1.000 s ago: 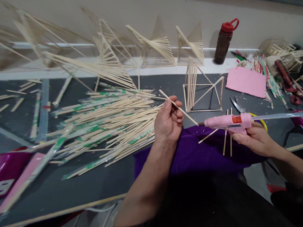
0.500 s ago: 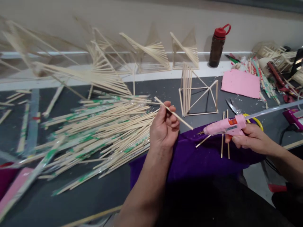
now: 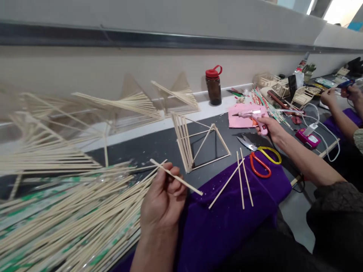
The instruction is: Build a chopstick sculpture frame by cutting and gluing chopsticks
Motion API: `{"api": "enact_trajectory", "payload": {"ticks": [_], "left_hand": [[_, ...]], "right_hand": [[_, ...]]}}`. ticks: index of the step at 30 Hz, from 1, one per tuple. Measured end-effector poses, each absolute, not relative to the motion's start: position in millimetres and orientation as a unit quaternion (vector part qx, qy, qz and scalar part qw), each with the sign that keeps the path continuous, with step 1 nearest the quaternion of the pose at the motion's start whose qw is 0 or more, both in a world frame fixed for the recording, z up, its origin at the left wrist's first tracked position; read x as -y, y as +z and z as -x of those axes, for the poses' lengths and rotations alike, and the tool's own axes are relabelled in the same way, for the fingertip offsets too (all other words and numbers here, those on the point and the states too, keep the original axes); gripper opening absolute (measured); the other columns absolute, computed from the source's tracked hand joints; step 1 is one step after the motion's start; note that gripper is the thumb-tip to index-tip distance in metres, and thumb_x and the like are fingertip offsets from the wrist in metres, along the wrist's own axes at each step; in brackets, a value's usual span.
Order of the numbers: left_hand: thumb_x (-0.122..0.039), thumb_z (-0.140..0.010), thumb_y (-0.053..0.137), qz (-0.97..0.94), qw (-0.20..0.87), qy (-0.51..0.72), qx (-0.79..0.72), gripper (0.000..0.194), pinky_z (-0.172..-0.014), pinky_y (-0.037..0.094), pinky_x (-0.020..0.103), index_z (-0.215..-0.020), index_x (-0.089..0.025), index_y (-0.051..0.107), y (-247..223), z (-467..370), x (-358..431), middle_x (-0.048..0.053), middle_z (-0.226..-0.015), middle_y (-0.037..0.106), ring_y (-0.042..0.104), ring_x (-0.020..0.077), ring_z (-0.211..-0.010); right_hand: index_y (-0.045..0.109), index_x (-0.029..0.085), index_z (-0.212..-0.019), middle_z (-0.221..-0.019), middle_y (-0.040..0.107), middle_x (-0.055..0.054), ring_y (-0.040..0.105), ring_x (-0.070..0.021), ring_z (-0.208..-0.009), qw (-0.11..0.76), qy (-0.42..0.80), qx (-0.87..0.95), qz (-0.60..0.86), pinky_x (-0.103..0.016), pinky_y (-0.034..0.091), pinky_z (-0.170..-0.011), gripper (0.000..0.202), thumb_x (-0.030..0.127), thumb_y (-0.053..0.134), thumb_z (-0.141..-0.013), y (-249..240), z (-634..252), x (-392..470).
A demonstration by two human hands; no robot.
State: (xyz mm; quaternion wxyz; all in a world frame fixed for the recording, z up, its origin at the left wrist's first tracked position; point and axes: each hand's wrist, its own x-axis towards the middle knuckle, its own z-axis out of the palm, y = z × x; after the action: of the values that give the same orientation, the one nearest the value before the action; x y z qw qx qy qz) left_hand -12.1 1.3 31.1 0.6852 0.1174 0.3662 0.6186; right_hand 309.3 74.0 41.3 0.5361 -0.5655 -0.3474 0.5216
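Between the thumb and fingers of my left hand (image 3: 164, 196) is a thin wooden stick (image 3: 187, 184), slanting down to the right. My right hand (image 3: 270, 130) grips a pink hot glue gun (image 3: 253, 114) by its handle, over a pink sheet (image 3: 235, 120), with the nozzle facing left. Beyond my left hand stands a small stick frame (image 3: 210, 147) with a slatted side. Several loose sticks (image 3: 240, 180) lie on the purple cloth (image 3: 212, 230), two nearly parallel and one crossing them. Scissors (image 3: 259, 156) with red and yellow handles rest below the glue gun.
A big pile of wooden sticks (image 3: 85, 215), some in plastic wrappers, covers the left. Twisted stick models (image 3: 121, 104) line the wall beside a red-capped bottle (image 3: 214, 88). A magenta power block (image 3: 308, 139) has cables. Another person's hands (image 3: 330, 98) work at far right.
The view has swung right and up. My right hand has carried the glue gun away from the stick, back over the pink sheet. The stick stays in my left hand.
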Motion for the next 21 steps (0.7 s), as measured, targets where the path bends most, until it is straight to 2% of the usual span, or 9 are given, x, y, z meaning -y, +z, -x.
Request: {"api": "enact_trajectory", "payload": {"ticks": [6,12,17,19,21], "left_hand": [[-0.02,-0.094,0.049,-0.117,0.687,0.611,-0.374,0.025,-0.03,0.031,0.011,-0.075,-0.014,0.064,28,9,-2,-0.004,-0.059,0.055,0.037,0.0015,-0.035],[-0.019,-0.096,0.043,-0.111,0.688,0.616,-0.367,0.029,-0.029,0.032,0.01,-0.076,-0.013,0.063,31,11,-2,-0.002,-0.061,0.058,0.039,0.0016,-0.035],[-0.023,-0.085,0.064,-0.132,0.672,0.621,-0.381,0.013,-0.03,0.032,0.011,-0.076,-0.014,0.064,29,8,2,-0.004,-0.058,0.059,0.037,0.0012,-0.033],[-0.025,-0.078,0.071,-0.156,0.664,0.622,-0.385,0.013,-0.031,0.031,0.011,-0.078,-0.014,0.065,27,5,4,-0.004,-0.058,0.061,0.039,0.0015,-0.034],[-0.028,-0.071,0.076,-0.18,0.651,0.624,-0.394,0.019,-0.031,0.031,0.011,-0.076,-0.013,0.065,25,2,5,-0.004,-0.056,0.061,0.041,0.002,-0.034]], "right_hand": [[0.056,0.013,-0.078,-0.051,0.058,0.0,0.051,-0.0081,-0.042,0.537,0.489,0.343,0.596,-0.018,0.041,-0.039,0.009,0.014,0.051,-0.085,29,-322,-107],[0.059,0.011,-0.074,-0.053,0.06,-0.003,0.051,-0.0082,-0.046,0.479,0.418,0.391,0.666,-0.019,0.041,-0.044,0.016,0.02,0.056,-0.086,12,-329,-124],[0.056,0.015,-0.06,-0.048,0.052,0.0,0.046,-0.0095,-0.046,0.38,0.318,0.465,0.734,-0.024,0.032,-0.045,0.024,0.026,0.066,-0.078,20,-338,-114],[0.055,0.016,-0.049,-0.047,0.051,-0.003,0.051,-0.0139,-0.057,0.316,0.232,0.52,0.759,-0.025,0.03,-0.049,0.029,0.025,0.071,-0.071,30,-341,-107],[0.058,0.016,-0.049,-0.054,0.057,-0.006,0.056,-0.0192,-0.071,0.297,0.19,0.551,0.756,-0.025,0.03,-0.053,0.023,0.021,0.072,-0.067,43,-339,-96]]}}
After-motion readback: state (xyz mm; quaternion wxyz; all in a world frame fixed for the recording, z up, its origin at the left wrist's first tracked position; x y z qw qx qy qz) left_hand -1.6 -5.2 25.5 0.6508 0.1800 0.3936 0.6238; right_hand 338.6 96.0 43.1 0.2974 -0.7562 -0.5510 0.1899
